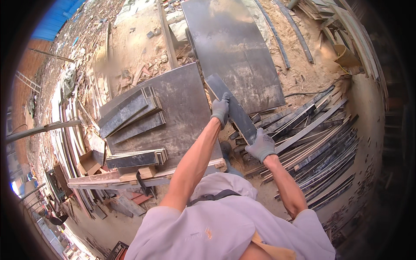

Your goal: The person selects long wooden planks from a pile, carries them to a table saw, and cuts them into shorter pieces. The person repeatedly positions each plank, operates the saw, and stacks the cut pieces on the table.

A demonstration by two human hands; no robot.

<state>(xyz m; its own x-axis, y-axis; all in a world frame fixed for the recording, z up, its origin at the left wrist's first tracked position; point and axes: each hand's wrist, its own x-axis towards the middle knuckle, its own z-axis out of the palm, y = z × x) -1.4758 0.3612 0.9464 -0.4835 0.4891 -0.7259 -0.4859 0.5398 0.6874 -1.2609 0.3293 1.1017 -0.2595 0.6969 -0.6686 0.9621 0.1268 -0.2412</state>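
A dark, narrow plywood board [237, 113] is held out in front of me at a slant, between both gloved hands. My left hand [220, 108], in a grey glove, grips its edge partway along. My right hand [261, 146], gloved alike, is closed on the near end. Beneath and to the left lies a dark sheet tabletop [180, 104]. On it sit several cut boards [130, 112] in a loose stack and a smaller bundle of strips [136, 158] near the front edge.
A large dark panel [238, 52] lies ahead. To my right is a heap of long dark strips [325, 160]. A black clamp [143, 184] hangs at the table's front beam [99, 180]. Scrap wood litters the sandy ground [134, 47]; a pole [43, 130] juts in from the left.
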